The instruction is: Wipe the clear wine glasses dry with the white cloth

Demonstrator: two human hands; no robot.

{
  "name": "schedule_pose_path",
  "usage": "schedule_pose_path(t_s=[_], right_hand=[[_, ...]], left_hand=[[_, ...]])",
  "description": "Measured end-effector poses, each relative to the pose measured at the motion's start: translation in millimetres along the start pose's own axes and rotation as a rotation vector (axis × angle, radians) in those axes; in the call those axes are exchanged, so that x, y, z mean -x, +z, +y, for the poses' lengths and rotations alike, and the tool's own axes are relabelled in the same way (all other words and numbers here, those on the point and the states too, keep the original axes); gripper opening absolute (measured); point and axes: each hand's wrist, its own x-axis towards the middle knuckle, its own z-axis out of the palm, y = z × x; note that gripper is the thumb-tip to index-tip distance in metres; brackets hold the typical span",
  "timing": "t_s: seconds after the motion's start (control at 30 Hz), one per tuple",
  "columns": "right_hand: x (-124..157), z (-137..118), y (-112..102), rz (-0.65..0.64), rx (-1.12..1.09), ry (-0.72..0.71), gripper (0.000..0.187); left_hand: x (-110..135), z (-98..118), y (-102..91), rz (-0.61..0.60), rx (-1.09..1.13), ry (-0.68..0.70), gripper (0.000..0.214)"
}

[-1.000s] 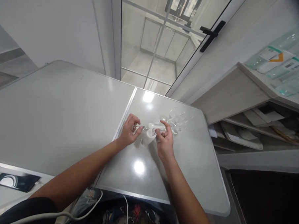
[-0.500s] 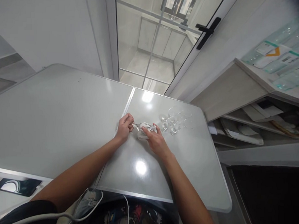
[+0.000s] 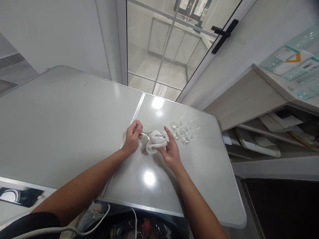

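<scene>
My left hand [image 3: 133, 136] is closed around the foot end of a clear stemmed glass [image 3: 145, 134], whose bowl points right toward my other hand. A white cloth [image 3: 156, 146] is bunched in and around the bowl, with a fold hanging below it. From the right, my right hand [image 3: 171, 150] holds the cloth against the glass, one finger raised past the rim and the others partly hidden under the cloth. Just beyond that hand, several clear stemmed glasses [image 3: 185, 132] stand or lie close together on the grey-white table [image 3: 82, 130]; which of the two I cannot tell.
A phone [image 3: 18, 197] lies at the lower left with a white cable [image 3: 51, 231] nearby. Plastic-wrapped bottles [image 3: 296, 62] rest on a cabinet at the right, above shelves with trays and papers. A glass door [image 3: 163, 42] stands behind the table.
My right hand has shifted slightly right and down, its fingers coming off the top of the bowl. More of the white cloth now shows. My left hand keeps its hold.
</scene>
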Motion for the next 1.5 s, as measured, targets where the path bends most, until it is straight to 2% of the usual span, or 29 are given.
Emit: schedule_pose_path(t_s=[0.1, 0.2, 0.27, 0.37, 0.47, 0.53, 0.57, 0.63, 0.77, 0.83, 0.87, 0.93, 1.03, 1.1, 1.13, 1.2, 1.3, 1.37, 1.43, 1.5], right_hand=[[-1.7, 13.2, -7.3, -0.084, 0.405, -0.276, 0.056], [-4.3, 20.3, -13.3, -0.157, 0.561, -0.43, 0.058], [-3.6, 19.7, -11.6, -0.117, 0.487, -0.386, 0.055], [-1.2, 13.7, -0.8, 0.016, 0.118, -0.099, 0.051], [-2.6, 6.6, 9.0, 0.13, -0.325, 0.234, 0.063], [-5.0, 3.5, 10.6, 0.176, -0.465, 0.314, 0.065], [-5.8, 2.8, 9.8, 0.177, -0.463, 0.304, 0.065], [-6.1, 3.6, 5.9, 0.132, -0.309, 0.206, 0.067], [-3.4, 13.4, -4.2, -0.018, 0.255, -0.172, 0.058], [-2.4, 18.3, -6.2, -0.086, 0.41, -0.325, 0.055], [-2.1, 19.4, -5.8, -0.087, 0.426, -0.347, 0.053], [-2.2, 18.1, -2.4, -0.002, 0.324, -0.245, 0.049], [-4.3, 10.0, 4.8, 0.157, -0.1, 0.083, 0.055], [-5.8, 5.0, 7.3, 0.147, -0.331, 0.222, 0.064], [-6.2, 3.4, 7.4, 0.121, -0.364, 0.24, 0.068], [-5.6, 2.8, 5.7, 0.074, -0.239, 0.171, 0.072], [-2.5, 6.1, 2.3, 0.001, 0.163, -0.113, 0.057], [-0.6, 8.5, 1.8, -0.06, 0.326, -0.266, 0.049], [0.0, 9.3, 3.5, -0.037, 0.304, -0.25, 0.047], [-1.2, 8.7, 6.5, 0.084, 0.101, -0.071, 0.05]], left_hand=[[-1.3, -1.7, -1.0, 0.002, 0.013, -0.055, 0.041], [-4.9, -5.4, -2.5, 0.011, 0.034, -0.107, 0.041], [-7.5, -7.4, -3.2, 0.011, 0.05, -0.146, 0.042], [-8.7, -6.2, -3.3, 0.001, 0.034, -0.144, 0.039], [-4.5, -0.4, -2.1, -0.017, -0.097, -0.008, 0.033], [-0.5, 2.5, -1.0, -0.04, -0.191, 0.071, 0.032], [1.1, 2.7, -0.6, -0.047, -0.212, 0.083, 0.032], [2.5, 0.5, -0.3, -0.039, -0.186, 0.053, 0.032], [-1.8, -8.3, -2.4, -0.018, -0.072, -0.058, 0.037], [-4.5, -9.7, -3.5, -0.016, -0.052, -0.088, 0.04], [-5.1, -9.1, -3.7, -0.021, -0.044, -0.096, 0.041], [-4.5, -5.4, -3.2, -0.038, -0.039, -0.081, 0.039], [-0.5, 1.3, -1.5, -0.068, -0.111, 0.012, 0.033], [1.7, 2.8, -0.5, -0.073, -0.177, 0.062, 0.034], [2.1, 2.3, -0.3, -0.067, -0.19, 0.069, 0.036], [0.7, -0.8, -0.7, -0.042, -0.161, 0.045, 0.04], [-4.3, -6.3, -3.1, -0.028, -0.057, -0.047, 0.043], [-7.1, -7.5, -4.6, -0.038, -0.022, -0.102, 0.044], [-7.8, -5.8, -4.9, -0.058, -0.019, -0.131, 0.043], [-5.9, -1.9, -4.0, -0.091, -0.046, -0.109, 0.039]])
